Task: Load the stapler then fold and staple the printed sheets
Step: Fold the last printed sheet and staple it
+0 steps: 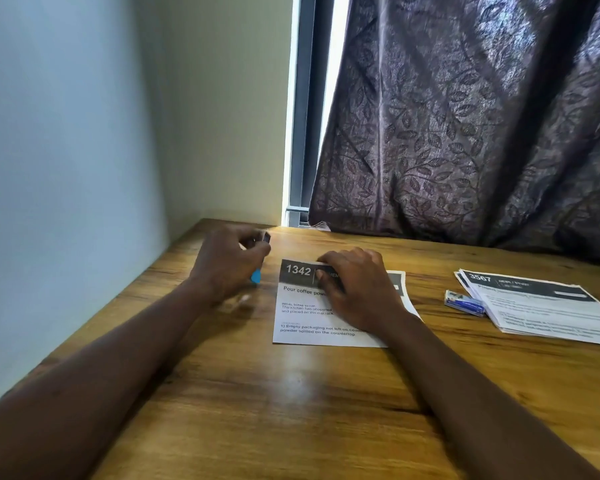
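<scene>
A folded printed sheet (305,317) headed "1342" lies in the middle of the wooden table (291,403). My right hand (357,289) rests flat on its upper part, fingers pointing left over the dark header. My left hand (227,263) hovers just left of the sheet, closed around a small blue stapler (256,276); its dark metal end pokes out above my fingers and a blue tip shows below. Most of the stapler is hidden in my hand.
A stack of printed sheets (541,306) headed "3567" lies at the right. A small blue box of staples (463,302) sits just left of that stack. A wall runs along the table's left edge, and a dark patterned curtain (465,133) hangs behind.
</scene>
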{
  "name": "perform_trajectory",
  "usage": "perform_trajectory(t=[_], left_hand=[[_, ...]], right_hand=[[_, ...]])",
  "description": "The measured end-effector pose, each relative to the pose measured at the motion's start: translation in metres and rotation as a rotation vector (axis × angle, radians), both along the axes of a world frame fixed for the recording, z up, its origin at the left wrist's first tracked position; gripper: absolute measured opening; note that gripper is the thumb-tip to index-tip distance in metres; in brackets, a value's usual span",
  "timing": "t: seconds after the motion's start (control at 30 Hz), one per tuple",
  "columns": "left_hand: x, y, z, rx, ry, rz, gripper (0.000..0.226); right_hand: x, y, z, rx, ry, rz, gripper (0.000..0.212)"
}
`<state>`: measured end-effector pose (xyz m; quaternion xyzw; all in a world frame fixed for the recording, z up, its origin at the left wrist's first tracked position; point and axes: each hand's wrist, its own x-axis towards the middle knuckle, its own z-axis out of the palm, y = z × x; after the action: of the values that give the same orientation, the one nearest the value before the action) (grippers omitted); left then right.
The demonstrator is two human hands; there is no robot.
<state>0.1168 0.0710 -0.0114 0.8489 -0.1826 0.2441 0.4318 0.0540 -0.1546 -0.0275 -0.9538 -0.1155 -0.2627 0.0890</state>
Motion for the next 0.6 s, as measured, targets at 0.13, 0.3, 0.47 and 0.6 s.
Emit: perform_trajectory(t=[0.13,0.3,0.47,0.6], left_hand=[[-0.005,0.001,0.000,0.307,0.073,-0.025,0.023],[-0.022,-0.014,0.004,0.569,0.115,0.035,0.040],[-0.048,-0.015,0.014,0.120,0.151,-0.213,0.054],[-0.070,-0.029,0.015,0.106,0.161,-0.456,0.014]], right_hand=[[-0.002,-0.001,-0.001,0.056,-0.037,-0.009,0.030],[-0.015,0.001,0.003,0.139,-0.064,-0.020,0.035],[-0.032,-0.006,0.010,0.223,-0.116,-0.059,0.044],[-0.049,-0.014,0.015,0.239,-0.170,-0.131,0.051]])
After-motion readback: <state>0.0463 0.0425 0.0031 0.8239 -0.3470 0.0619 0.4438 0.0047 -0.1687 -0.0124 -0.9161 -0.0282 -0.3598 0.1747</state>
